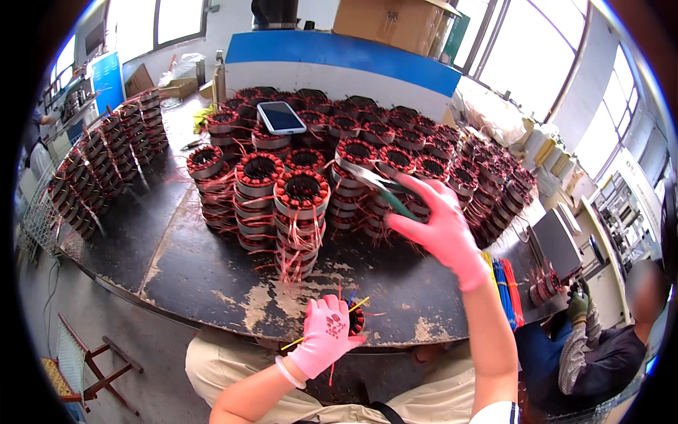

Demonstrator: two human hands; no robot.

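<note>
At the table's front edge my left hand [326,332], in a pink glove, is closed around a small motor stator [357,322] with a red inner ring. Yellow, blue and red leads stick out of it, and much of its body is behind the fingers. My right hand [441,222], also gloved in pink, is raised over the table and grips green-handled scissors [385,189]. Their silver blades point left, in front of the stacked stators [302,191]. Those stacks have grey metal rims, red inner edges and loose copper-red wires.
The worn black table [212,283] carries more stator stacks at left [106,162]. A phone [281,118] lies on top of the middle stacks. Blue, yellow and red sleeves [507,290] lie at right, near a seated co-worker [607,346]. A wooden-framed chair [88,364] stands at lower left.
</note>
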